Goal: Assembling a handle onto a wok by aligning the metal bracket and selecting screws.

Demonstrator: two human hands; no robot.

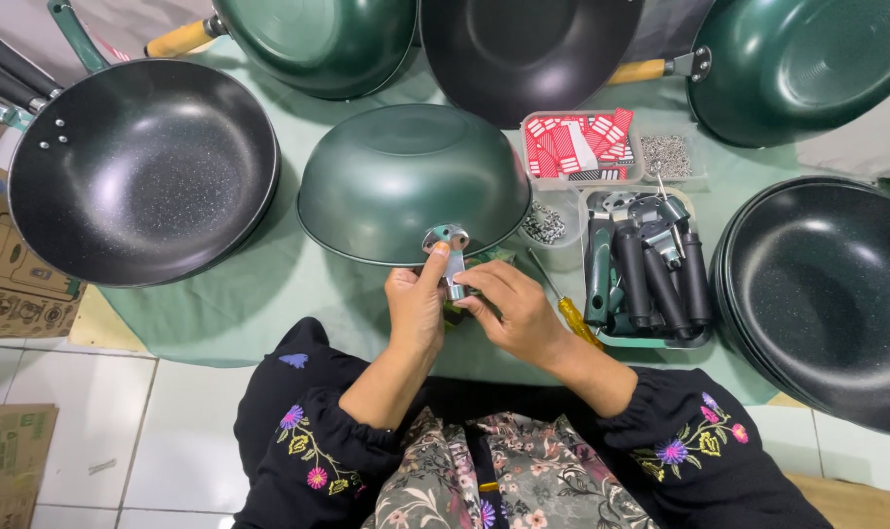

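Two hands meet at the table edge: your left hand (pixel 416 304) pinches the metal handle bracket (pixel 449 257) on the upturned green wok (pixel 411 181), your right hand (pixel 512 312) closes fingers on its lower end, screwdriver (pixel 568 315) beside it.

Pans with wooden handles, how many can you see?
2. One green pan at the top, left of centre, wooden handle pointing left. One green pan at top right, wooden handle pointing left. Other pans' handles may be hidden.
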